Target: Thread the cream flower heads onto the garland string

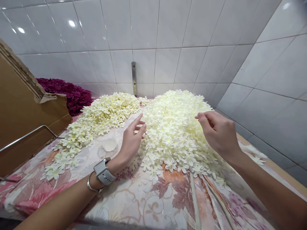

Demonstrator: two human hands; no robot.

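A large heap of white flower heads [172, 127] with pale yellow centres lies on the flower-patterned tablecloth [136, 198]. At the heap's left edge is my left hand [133, 137], its fingers stretched and slightly apart, with nothing visible in them. My right hand [218, 131] hovers over the right side of the heap. Its thumb and fingers are pinched together, and whatever they may hold is hidden or too small to name. To the left is a second heap of creamier flower heads [107, 110], trailing toward the front.
A small translucent dish [110, 143] sits between the heaps. Cardboard [26, 105] and a bent metal rod [24, 137] occupy the left side, with purple flowers [72, 94] behind. Pale strips [195, 201] lie at the front. Tiled walls [168, 28] bound the back and right.
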